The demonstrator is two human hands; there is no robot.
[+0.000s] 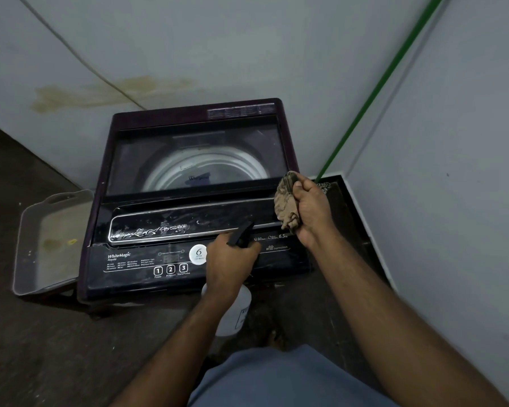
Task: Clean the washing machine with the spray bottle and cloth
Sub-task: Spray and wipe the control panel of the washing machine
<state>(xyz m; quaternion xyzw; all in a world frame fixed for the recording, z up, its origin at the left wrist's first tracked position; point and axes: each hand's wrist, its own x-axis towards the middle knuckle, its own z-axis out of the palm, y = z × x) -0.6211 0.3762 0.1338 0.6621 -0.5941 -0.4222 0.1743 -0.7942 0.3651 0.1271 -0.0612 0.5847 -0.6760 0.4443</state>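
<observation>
Where "WhiteMagic" reads, washing machine [135, 261] shows "Power".

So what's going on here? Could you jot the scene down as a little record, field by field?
machine: dark top-loading washing machine, lid shut, drum visible through its window
left hand: left hand gripping the spray bottle, black nozzle aimed at the lid's front strip
right hand: right hand clutching a bunched brown cloth over the machine's right edge
surface: white foam streaks on the glossy front strip
beside machine: grey tray on the floor at left; green pole leaning in the corner
</observation>
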